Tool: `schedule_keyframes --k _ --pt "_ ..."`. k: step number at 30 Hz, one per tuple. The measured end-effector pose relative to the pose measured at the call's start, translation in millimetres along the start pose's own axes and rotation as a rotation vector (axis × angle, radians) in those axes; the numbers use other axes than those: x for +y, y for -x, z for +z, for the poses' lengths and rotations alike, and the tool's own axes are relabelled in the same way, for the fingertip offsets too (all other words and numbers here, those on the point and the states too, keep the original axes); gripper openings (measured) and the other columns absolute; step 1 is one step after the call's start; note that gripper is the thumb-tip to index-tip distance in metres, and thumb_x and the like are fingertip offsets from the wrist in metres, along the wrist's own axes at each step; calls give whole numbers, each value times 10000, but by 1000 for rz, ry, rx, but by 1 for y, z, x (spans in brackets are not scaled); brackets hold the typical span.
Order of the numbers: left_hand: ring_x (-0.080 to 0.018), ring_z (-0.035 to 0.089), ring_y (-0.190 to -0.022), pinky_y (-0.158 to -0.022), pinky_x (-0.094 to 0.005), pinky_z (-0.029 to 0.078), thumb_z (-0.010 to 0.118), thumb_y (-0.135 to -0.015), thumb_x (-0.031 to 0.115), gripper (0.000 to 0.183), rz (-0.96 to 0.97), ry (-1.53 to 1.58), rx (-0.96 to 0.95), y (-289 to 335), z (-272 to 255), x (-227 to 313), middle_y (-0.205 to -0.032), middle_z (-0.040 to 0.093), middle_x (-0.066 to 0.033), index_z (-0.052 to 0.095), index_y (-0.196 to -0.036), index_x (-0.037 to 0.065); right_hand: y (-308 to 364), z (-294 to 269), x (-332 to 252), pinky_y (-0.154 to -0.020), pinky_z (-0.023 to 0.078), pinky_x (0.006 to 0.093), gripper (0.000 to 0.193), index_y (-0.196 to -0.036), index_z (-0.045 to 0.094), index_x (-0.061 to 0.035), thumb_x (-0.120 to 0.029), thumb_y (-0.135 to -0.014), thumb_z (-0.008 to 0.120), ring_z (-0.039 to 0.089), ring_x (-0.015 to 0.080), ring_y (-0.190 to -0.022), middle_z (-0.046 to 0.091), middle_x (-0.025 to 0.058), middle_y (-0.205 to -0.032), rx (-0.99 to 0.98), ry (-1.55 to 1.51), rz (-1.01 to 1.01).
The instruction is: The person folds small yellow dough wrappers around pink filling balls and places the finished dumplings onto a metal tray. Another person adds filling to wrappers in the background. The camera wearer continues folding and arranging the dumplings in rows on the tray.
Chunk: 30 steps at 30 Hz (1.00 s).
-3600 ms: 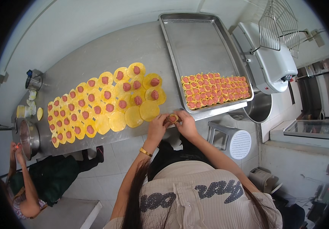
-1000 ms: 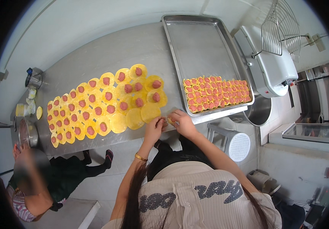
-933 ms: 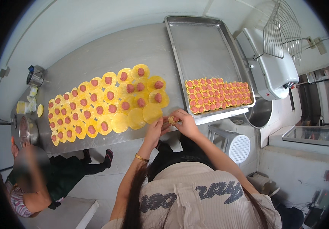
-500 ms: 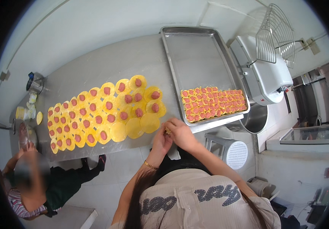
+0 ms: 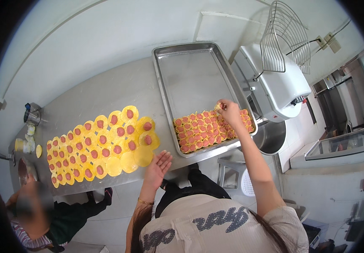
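Right hand [image 5: 231, 113] pinches one open-topped dumpling [image 5: 219, 107] between thumb and fingers, over the tray [image 5: 196, 82], at the far edge of the packed rows of filled dumplings [image 5: 192, 131]. Held piece is squat and roundish, no clear long axis; a bit of filling shows, but exact tilt is too small to tell. Left hand [image 5: 159, 166] is empty — palm up, fingers loosely extended toward the tray — just beside the bare wrappers [image 5: 128, 162] at the table's near edge.

Tray is shiny rimmed metal, long axis running away from the person and leaning left; dumplings fill its near end only. Wrappers are thin, flat yellow discs, overlapping in a long block running left to right; most carry a lump of pink, pasty meat filling [image 5: 99, 170]. Dumpling walls look ruffled.

Table [image 5: 93, 95] is dull grey metal (faint pale smears on it), against a white wall [image 5: 118, 31]. Right of tray: white machine [image 5: 270, 82] with a curved wire guard [image 5: 286, 38]. Grey-and-white stool [image 5: 247, 183] below, co-worker in a dark green apron [image 5: 69, 221] at far left.
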<state>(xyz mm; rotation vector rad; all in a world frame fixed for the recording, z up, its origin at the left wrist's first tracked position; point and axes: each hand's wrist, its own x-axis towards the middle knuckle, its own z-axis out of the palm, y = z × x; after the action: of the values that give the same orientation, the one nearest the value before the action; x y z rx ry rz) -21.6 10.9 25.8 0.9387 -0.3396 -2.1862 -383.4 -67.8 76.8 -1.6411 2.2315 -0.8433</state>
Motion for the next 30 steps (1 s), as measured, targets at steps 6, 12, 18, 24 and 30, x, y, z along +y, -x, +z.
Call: schedule_keyframes --k 6,12,18,24,30 --pt "-237 506 -1226 -1019 -351 408 373 -1011 425 491 133 -26 135 19 1 -11 -1286 544 -108 469 -1300 39 -50 35 64 -723 531 397 214 -885 688 -78 -60 -671 693 658 320 -805 676 146 -826 -253 169 -85" --pt "-232 480 -1244 -1019 -346 409 368 -1002 467 538 238 47 226 30 10 -34 -1312 509 -112 433 -1327 43 -50 44 73 -741 527 426 146 -803 673 -70 -10 -679 623 646 353 -814 667 162 -823 -408 143 -154" --pt "-227 481 -1245 -1018 -335 417 376 -996 479 554 275 60 267 27 30 -52 -1318 505 -99 428 -1336 45 -55 23 69 -740 520 435 162 -821 683 -51 -49 -676 609 644 362 -803 669 176 -808 -582 129 -238" --pt "-240 482 -1248 -1013 -340 428 378 -1001 457 540 299 19 280 22 46 -63 -1322 502 -122 425 -1332 33 -57 10 70 -729 510 431 179 -826 679 -20 -73 -704 558 628 394 -761 660 203 -789 -649 47 -320" --pt "-237 491 -1240 -1006 -329 438 383 -997 461 536 285 -6 292 22 55 -73 -1322 495 -114 431 -1319 35 -64 10 70 -730 514 396 323 -965 701 -7 -30 -697 523 646 361 -749 679 194 -814 -781 165 -401"
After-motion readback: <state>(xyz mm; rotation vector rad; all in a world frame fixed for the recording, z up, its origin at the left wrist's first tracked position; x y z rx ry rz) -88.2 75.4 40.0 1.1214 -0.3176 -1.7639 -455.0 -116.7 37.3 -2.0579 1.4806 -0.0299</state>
